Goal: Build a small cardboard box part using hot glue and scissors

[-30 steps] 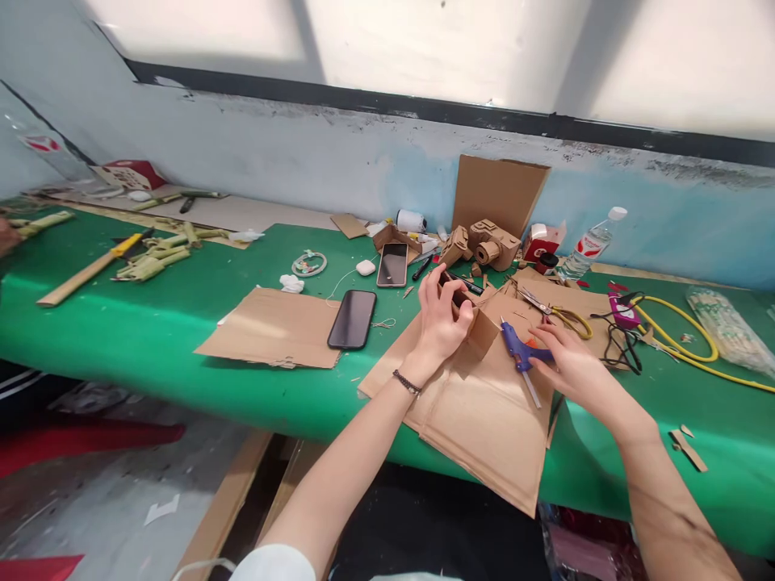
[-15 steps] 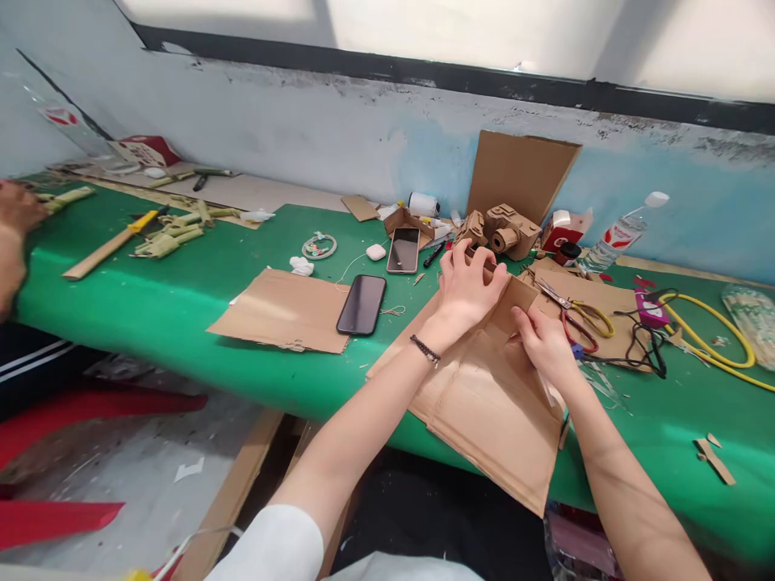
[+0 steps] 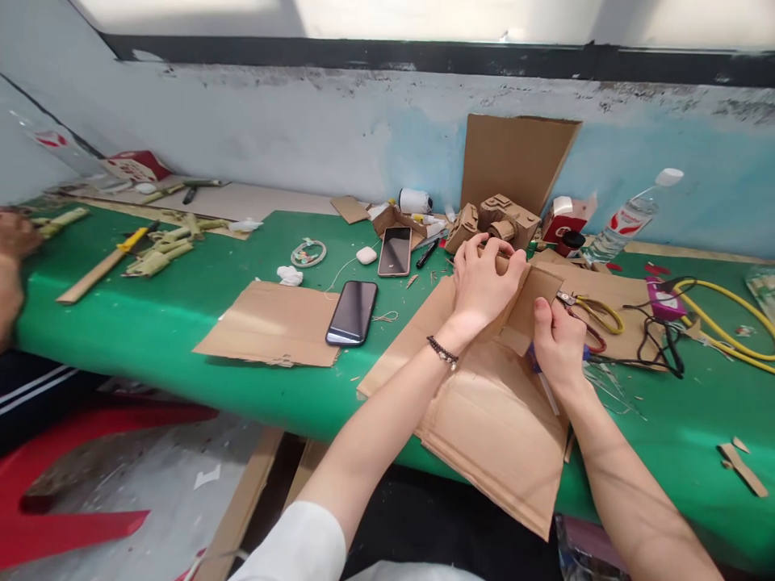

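My left hand [image 3: 488, 278] is closed over the far edge of a small folded cardboard piece [image 3: 534, 300], its fingers bent over the top. My right hand [image 3: 560, 347] is closed at the near right end of that piece, the thumb pressed to it and the other fingers curled out of sight. Below both hands lies a large creased cardboard sheet [image 3: 490, 436], overhanging the table's front edge. A blue item [image 3: 533, 357] with a pale stick shows partly beneath my right hand; its kind is hidden. Scissors [image 3: 596, 313] with yellow and red handles lie right of my hands.
Cardboard camera models [image 3: 505, 218] and a water bottle [image 3: 623, 226] stand at the back. Two phones, a black one [image 3: 352, 313] and another [image 3: 395, 250], lie to the left, beside a flat cardboard piece [image 3: 266, 323]. Another person's hand [image 3: 18, 234] is at far left. A yellow cable [image 3: 720, 323] lies right.
My right hand has turned, and its thumb now points upward against the cardboard piece. The piece shows more of its face. My view has shifted slightly.
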A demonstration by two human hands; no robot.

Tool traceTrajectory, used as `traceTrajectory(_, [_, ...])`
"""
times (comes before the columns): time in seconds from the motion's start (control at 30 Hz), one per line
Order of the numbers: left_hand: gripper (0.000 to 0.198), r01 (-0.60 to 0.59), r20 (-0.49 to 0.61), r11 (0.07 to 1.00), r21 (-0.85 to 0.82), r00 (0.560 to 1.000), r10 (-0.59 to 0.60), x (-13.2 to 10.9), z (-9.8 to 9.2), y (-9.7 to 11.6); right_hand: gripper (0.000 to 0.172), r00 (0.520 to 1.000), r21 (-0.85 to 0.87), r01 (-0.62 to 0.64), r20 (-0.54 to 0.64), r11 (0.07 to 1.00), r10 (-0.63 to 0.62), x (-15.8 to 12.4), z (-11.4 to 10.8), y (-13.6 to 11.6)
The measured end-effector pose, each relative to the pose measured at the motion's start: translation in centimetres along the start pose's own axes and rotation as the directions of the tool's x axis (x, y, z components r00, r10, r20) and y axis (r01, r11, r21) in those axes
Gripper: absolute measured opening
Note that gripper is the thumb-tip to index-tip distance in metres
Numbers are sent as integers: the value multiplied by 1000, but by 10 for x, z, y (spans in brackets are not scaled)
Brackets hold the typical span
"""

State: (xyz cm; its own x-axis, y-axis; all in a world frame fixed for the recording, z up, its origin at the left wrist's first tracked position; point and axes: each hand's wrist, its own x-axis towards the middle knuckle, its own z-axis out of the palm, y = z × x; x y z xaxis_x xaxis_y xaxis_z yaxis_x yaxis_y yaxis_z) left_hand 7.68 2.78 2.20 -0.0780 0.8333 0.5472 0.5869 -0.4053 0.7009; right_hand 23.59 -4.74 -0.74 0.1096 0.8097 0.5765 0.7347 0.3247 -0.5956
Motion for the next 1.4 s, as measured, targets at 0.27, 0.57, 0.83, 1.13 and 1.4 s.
traceTrajectory(0.27, [42,-111,35,992,-55,993,113,-17,-6,6,67,999,-22,-45,-25,999,45,-3,-8,12])
traceTrajectory(0.57, [64,-148,116,987,-62,981,154,-31,-34,-13,62,997,42,-64,-43,997,66,2,-10,22])
traceTrajectory(0.83, [38,-326,-29,940,-102,945,325,-39,-33,-6,61,994,-6,107,-19,994,-107,-5,-7,20])
traceTrajectory(1.13, [21,-334,-134,919,-209,941,312,-41,-27,-5,53,954,-72,279,-96,957,-285,-8,-5,13])
traceTrajectory(1.4, [12,-326,-160,921,-213,942,296,-40,-25,-4,53,940,-138,310,-103,941,-325,-11,-1,9])
